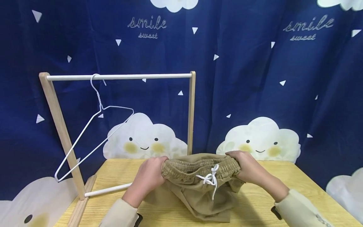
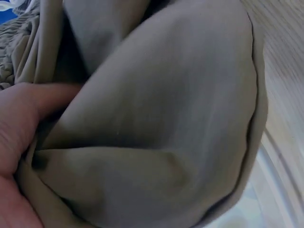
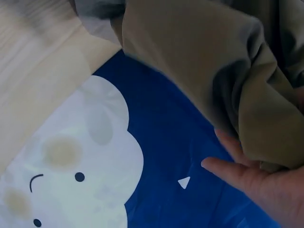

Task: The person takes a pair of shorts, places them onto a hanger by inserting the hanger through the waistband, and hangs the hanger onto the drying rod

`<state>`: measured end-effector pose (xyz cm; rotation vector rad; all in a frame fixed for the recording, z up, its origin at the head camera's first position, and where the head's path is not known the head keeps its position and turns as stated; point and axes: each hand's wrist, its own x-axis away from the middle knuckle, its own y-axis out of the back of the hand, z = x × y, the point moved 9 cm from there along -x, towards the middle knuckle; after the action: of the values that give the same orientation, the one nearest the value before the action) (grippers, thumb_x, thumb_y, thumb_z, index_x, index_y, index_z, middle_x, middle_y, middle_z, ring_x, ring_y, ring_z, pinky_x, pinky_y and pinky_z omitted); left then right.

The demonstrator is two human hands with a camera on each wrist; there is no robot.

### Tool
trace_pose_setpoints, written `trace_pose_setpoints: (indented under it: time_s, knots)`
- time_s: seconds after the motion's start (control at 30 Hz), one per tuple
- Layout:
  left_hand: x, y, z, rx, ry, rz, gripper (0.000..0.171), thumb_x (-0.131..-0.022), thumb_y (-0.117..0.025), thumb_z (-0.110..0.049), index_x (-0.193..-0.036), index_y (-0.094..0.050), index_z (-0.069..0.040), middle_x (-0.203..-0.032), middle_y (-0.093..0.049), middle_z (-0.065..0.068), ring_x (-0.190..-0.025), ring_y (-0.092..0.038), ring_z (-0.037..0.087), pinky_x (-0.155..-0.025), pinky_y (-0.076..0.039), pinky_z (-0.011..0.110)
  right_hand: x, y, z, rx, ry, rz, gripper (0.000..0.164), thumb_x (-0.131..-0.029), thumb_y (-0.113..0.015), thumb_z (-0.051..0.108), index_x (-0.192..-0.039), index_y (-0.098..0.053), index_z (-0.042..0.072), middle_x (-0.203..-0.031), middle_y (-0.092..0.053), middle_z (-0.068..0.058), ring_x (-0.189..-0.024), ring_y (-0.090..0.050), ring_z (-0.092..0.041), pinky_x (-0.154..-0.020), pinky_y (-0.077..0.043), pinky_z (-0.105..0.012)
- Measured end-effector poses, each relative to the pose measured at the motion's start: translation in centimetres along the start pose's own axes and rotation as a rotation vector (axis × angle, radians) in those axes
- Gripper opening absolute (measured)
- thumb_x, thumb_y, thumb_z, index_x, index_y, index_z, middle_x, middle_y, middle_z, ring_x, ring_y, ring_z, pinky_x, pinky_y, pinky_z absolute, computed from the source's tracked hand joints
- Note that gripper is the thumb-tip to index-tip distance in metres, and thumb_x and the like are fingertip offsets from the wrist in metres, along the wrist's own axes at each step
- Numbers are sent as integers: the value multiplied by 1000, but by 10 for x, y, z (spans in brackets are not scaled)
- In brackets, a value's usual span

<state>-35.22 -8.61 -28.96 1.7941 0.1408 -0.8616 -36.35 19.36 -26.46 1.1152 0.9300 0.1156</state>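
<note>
While the fingers of the left hand (image 1: 149, 175) and right hand (image 1: 247, 166) grasp the waistband (image 1: 176, 174) of the khaki shorts (image 1: 198, 200) in front of the rack's right post (image 1: 191, 113), level, even tension should keep it untwisted.

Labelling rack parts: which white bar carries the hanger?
The upper bar, joining the tops of the wooden uprights; the hanger hooks over it. The lower bar, near the tabletop, carries none.

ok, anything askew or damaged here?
Only the hanger: it hangs twisted out of line with the rail, one end looking lower, perhaps partly perspective. No damage or spills visible; the pants are bunched, but simply hand-held.
</note>
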Motion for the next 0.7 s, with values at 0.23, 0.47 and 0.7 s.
trace_pose_setpoints:
  time_s: [0.23, 0.47, 0.7]
  knots:
    - [-3, 12, 3, 16, 21, -83, 51, -52, -77, 12, -95, -65, -14, -90, -65, 3, -85, -64, 26, -69, -53, 45, -1, 4, 0, -63, 41, 15, 42, -63, -78, -10, -86, -59, 20, -73, -51, 18, -64, -49, -2, -59, -49, -30]
    - [-2, 16, 1, 69, -44, -70, 50, -62, -74, 14, -97, -54, -15, -79, -62, 2, -71, -65, 26, -56, -51, 39, -1, 2, 1, -6, 3, 86, 57, -54, -83, -9, -100, -59, 15, -82, -61, 10, -73, -60, -10, -65, -54, -36]
    - [0, 25, -7, 26, -170, -121, 43, -68, -86, 2, -100, -61, -14, -90, -69, -1, -82, -69, 22, -68, -57, 39, -6, 19, 2, 176, -3, -6, 49, -47, -87, -4, -81, -60, 19, -76, -54, 5, -74, -53, -17, -63, -50, -40]
